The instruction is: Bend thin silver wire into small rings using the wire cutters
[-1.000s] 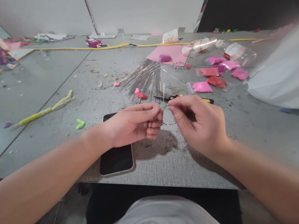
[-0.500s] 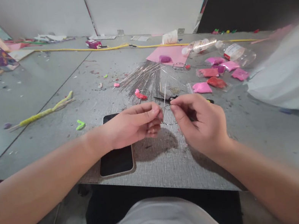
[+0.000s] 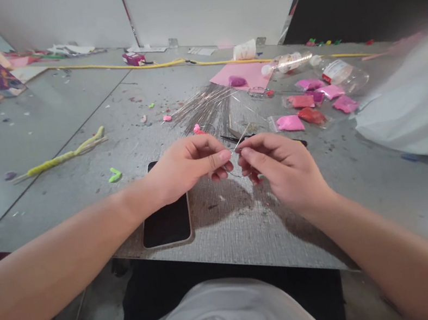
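My left hand (image 3: 198, 164) is closed, thumb against fingertips, pinching a thin silvery wire (image 3: 242, 136) that slants up to the right. Close beside it, the thumb and fingers of my right hand (image 3: 276, 163) are pinched at the same wire. A fine curved strand shows below the fingertips; where it leads is hidden. Just behind the hands lie black-handled pliers or scissors (image 3: 231, 139), mostly covered by my right hand. A fan of loose thin wires (image 3: 205, 107) spreads on the grey table beyond. Partly under my left wrist is a dark-screened phone (image 3: 167, 226).
Small bags of pink and red clay (image 3: 290, 123) lie to the right, near clear plastic bottles (image 3: 342, 74). A large white bag (image 3: 415, 102) stands at the right edge. A yellow-green wrapped stem (image 3: 66, 157) lies left. A yellow cable (image 3: 110, 68) crosses the back.
My right hand has moved left and its fingertips now meet the wire beside my left hand. The wire has tipped from near upright to slanting right. My left hand has risen slightly.
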{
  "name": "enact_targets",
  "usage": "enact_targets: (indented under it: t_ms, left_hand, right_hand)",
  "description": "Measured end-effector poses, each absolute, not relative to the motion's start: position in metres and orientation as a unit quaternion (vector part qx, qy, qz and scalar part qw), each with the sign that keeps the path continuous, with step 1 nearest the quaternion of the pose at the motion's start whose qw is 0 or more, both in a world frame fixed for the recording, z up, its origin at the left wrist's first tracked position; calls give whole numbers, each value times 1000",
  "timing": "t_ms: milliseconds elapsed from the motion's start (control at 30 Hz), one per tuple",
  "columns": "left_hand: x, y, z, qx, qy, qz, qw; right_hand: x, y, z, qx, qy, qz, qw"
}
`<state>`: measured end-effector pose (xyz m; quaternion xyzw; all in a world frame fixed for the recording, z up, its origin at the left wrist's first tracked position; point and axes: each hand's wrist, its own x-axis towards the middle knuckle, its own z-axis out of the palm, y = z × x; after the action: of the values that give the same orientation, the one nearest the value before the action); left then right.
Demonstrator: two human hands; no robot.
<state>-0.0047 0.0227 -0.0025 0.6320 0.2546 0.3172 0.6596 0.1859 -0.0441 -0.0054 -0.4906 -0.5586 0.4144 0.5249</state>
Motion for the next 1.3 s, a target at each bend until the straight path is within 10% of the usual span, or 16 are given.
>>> enact_targets:
  t_ms: [833,1300]
  left_hand:
    - [-10,26,-3,517,221,248,789]
    - [-8,27,-6,464,216,295,807]
  right_hand:
    - [190,-39,-14,-419,-486,556,528]
    - [212,-30,-11,-351,-846,-97,390]
